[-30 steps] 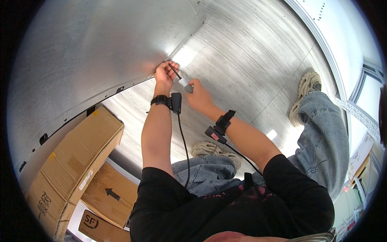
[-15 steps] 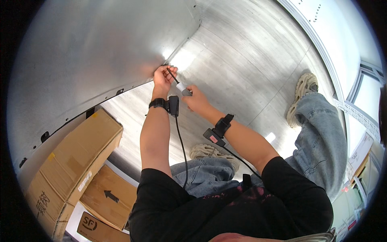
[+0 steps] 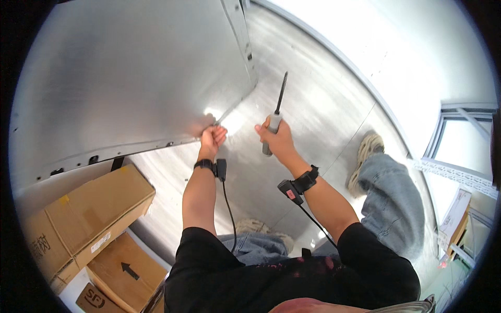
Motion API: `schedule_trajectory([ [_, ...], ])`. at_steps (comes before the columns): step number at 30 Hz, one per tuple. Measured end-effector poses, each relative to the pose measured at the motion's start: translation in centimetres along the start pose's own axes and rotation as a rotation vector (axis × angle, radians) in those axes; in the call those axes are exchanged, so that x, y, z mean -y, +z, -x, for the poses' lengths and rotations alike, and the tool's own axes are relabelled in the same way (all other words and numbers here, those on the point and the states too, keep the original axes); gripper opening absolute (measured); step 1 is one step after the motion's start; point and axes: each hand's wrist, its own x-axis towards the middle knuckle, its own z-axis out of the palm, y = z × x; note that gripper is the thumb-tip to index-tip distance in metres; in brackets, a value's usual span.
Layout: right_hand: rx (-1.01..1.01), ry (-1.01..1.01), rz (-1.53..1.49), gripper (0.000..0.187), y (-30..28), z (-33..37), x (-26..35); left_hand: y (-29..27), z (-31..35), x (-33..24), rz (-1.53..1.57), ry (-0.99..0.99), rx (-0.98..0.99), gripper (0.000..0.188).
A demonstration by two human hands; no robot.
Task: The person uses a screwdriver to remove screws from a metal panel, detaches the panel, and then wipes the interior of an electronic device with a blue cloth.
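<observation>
A screwdriver [image 3: 273, 125] with a grey handle and a long dark shaft is gripped in my right hand [image 3: 279, 138]. Its shaft points away from me, above the floor and apart from the panel. At the lower edge of a large grey metal panel [image 3: 130, 78], near its corner, is my left hand [image 3: 213, 138]. Those fingers are curled together with the palm turned partly up. Whatever they pinch, if anything, is too small to make out. Both wrists carry black straps with small cabled boxes.
Brown cardboard boxes [image 3: 99, 208] are stacked at the lower left, close to the panel. Dark brackets [image 3: 94, 159] line the panel's lower edge. My shoe [image 3: 365, 156] stands on the grey wood-look floor [image 3: 313, 104]. A white frame [image 3: 462, 141] is at the far right.
The screwdriver has come away from my left hand, and its tip has swung up and to the right. My left hand stays at the panel edge. The view has shifted.
</observation>
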Motion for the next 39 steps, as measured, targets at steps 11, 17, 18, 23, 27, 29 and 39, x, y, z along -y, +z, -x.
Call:
schedule_trajectory([
  [11,-0.061,-0.892,0.190,0.045,5.2,-3.5,28.8,1.3,2.6,-2.8,-0.163,-0.177,-0.021,0.015],
  [17,-0.034,-0.972,0.104,0.042,7.7,-3.9,33.1,3.7,7.5,-5.9,-0.176,-0.142,0.038,0.015],
  [18,-0.043,-0.987,0.101,0.042,7.8,-4.1,33.5,4.5,8.9,-6.8,-0.157,-0.130,0.059,0.015],
  [23,-0.075,-0.881,0.083,0.042,9.3,-3.1,35.4,6.5,13.3,-10.5,0.006,-0.096,0.184,0.013],
  [27,-0.028,-0.803,0.007,0.042,9.7,-2.8,36.7,9.3,18.7,-13.1,0.090,-0.067,0.246,0.010],
  [29,0.005,-0.769,-0.100,0.041,10.3,-2.4,36.8,9.7,20.2,-13.8,0.145,-0.057,0.267,0.010],
  [39,-0.047,-0.705,-0.224,0.029,10.5,-2.2,36.8,11.9,22.7,-14.8,0.272,-0.045,0.298,0.014],
])
